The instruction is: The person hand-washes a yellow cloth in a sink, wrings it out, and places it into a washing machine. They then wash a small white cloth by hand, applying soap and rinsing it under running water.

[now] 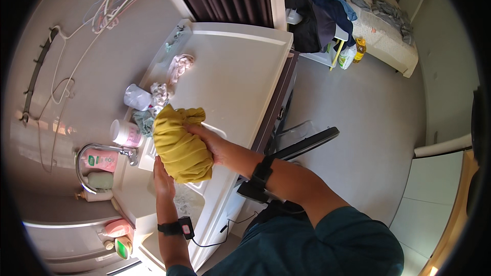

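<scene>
A bunched yellow garment or cloth hangs over the laundry sink, gathered in folds between both hands. My right hand grips its right side, the thumb lying over the fabric and the other fingers mostly hidden. My left hand holds it from the lower left, and its fingertips disappear behind the bundle. Beneath lies the white sink basin, partly covered by the cloth and my left forearm, with foamy water in it.
The white counter stretches beyond the sink, with pink cloth, grey-green cloth and a clear plastic cup along its wall side. A white tub, a curved chrome faucet and pink bottles stand left. Hangers hang above.
</scene>
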### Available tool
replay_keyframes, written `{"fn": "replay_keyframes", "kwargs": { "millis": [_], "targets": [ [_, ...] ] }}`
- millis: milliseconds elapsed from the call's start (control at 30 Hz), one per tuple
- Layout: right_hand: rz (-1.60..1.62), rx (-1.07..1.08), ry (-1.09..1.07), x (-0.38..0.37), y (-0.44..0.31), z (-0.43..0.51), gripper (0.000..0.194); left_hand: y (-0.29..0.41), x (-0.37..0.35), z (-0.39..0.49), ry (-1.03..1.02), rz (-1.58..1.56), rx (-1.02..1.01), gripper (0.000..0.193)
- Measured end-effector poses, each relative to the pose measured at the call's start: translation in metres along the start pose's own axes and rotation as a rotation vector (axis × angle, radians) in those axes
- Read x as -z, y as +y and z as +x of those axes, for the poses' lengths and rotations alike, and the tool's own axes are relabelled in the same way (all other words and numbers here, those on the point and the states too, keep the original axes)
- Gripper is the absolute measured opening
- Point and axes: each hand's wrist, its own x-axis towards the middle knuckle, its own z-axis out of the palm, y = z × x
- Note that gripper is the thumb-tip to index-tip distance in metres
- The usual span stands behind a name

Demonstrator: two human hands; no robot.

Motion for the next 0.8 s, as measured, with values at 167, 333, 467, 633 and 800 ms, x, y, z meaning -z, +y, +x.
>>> {"fn": "replay_keyframes", "kwargs": {
  "millis": [167,333,467,633,800],
  "targets": [
    [-0.033,0.122,-0.073,0.044,-0.11,-0.067,0.061,-0.015,-0.016,0.008,0.29,0.114,-0.062,0.058],
    [0.066,0.2,0.135,0.119,-0.224,-0.154,0.058,-0.02,-0.047,0.004,0.365,0.183,-0.262,0.045],
    [0.009,0.338,0.426,0.196,-0.259,-0.205,0.055,-0.025,-0.066,-0.003,0.46,0.21,-0.339,0.041],
    [0.088,0.267,0.545,0.328,-0.253,-0.208,0.05,-0.017,-0.07,-0.018,0.557,0.242,-0.405,0.038],
    [0.038,0.137,0.874,0.435,-0.24,-0.172,0.041,-0.006,-0.071,-0.03,0.631,0.334,-0.449,0.036]
  ]
}}
